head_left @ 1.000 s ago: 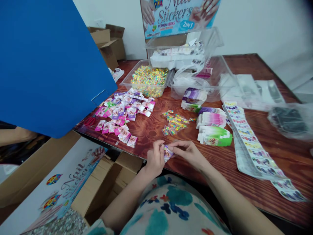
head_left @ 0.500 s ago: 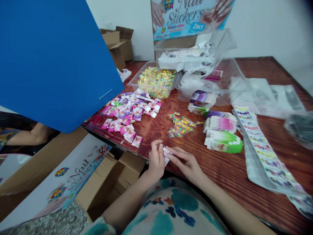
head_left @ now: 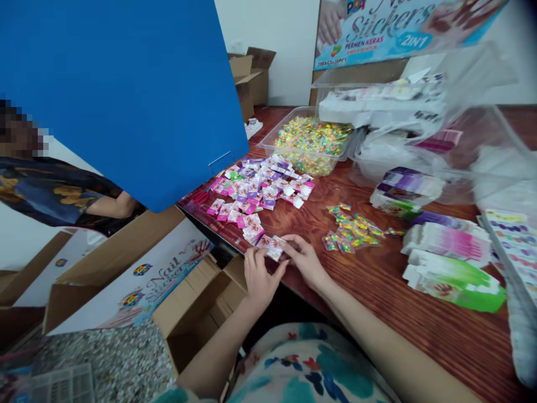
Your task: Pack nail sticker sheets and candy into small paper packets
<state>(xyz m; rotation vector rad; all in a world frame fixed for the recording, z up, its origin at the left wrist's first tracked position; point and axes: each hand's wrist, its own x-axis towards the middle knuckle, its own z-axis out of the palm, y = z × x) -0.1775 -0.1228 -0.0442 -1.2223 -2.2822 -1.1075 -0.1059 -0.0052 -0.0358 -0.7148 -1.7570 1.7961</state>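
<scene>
Both hands, left [head_left: 259, 275] and right [head_left: 305, 258], pinch a small packet [head_left: 276, 249], its print partly hidden.

bright, even light; motion blur and stretching toward the edges.

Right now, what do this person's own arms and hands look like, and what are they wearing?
Both forearms are bare, with no sleeves reaching the wrists. The left hand and right hand wear no gloves, and no rings, watch or bracelets show. Nearer the body is a white garment printed with teal, blue and red flowers; a teal edge shows by the left elbow.
</scene>
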